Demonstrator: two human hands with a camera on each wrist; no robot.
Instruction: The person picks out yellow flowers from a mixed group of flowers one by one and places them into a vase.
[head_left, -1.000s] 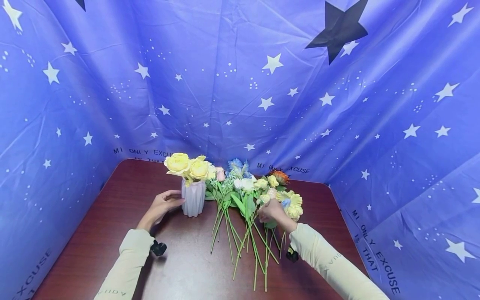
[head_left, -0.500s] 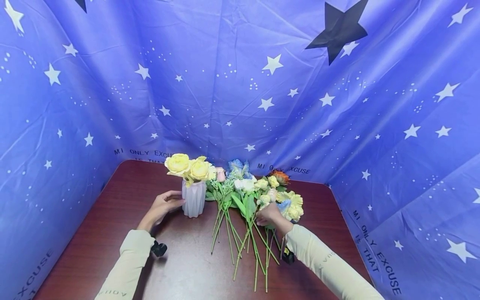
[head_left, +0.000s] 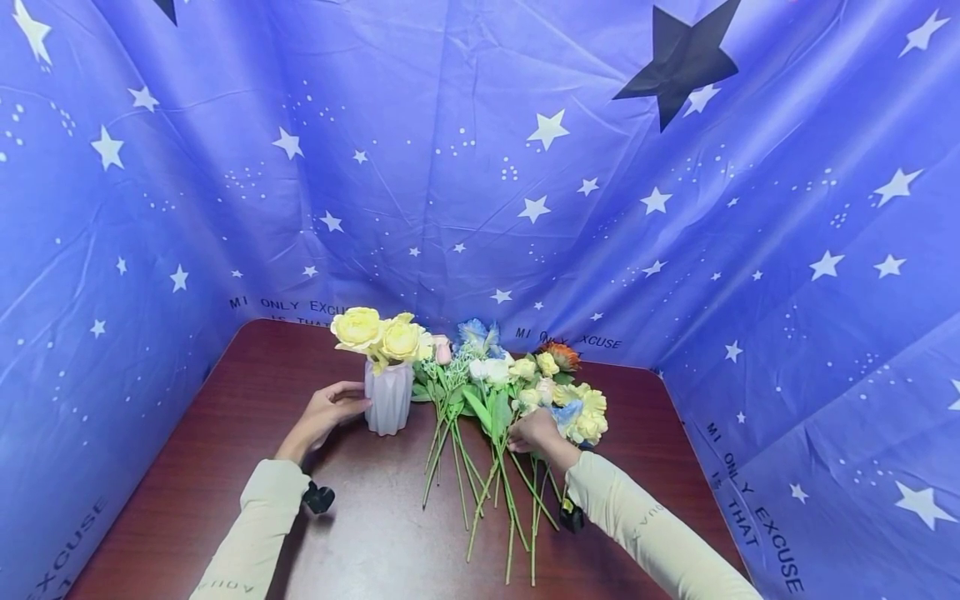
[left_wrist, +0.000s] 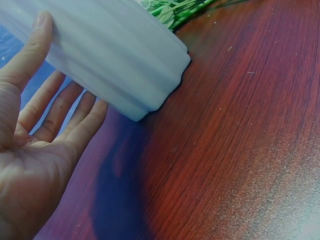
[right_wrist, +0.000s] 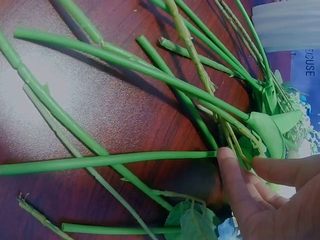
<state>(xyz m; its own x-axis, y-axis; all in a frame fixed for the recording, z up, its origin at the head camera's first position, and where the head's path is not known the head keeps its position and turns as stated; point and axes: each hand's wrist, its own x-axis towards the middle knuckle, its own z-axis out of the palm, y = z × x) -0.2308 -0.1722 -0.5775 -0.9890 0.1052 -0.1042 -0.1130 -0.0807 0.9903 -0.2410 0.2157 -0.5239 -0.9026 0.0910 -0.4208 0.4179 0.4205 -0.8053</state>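
Observation:
A pale fluted vase [head_left: 387, 400] stands upright on the left part of the table, with large yellow flowers [head_left: 375, 333] in it. My left hand [head_left: 330, 410] touches its left side. In the left wrist view the thumb [left_wrist: 35, 47] lies along the vase wall and the straight fingers meet its edge. My right hand [head_left: 536, 431] is among the loose flowers, pinching a green flower stem [right_wrist: 150, 157]. The right wrist view shows thumb and index finger close together at thin stems; the other fingers are partly hidden.
Several loose flowers lie in a row right of the vase: blue [head_left: 478, 337], white [head_left: 491, 371], orange [head_left: 561, 357] and yellow [head_left: 588, 412]. Their crossing stems [head_left: 510, 517] point toward the table's front. A starry blue cloth [head_left: 420, 208] encloses the brown table [head_left: 360, 533].
My right hand has shifted slightly left and toward the front among the stems, uncovering more of a blue flower beside it. My left hand and the vase have stayed in place.

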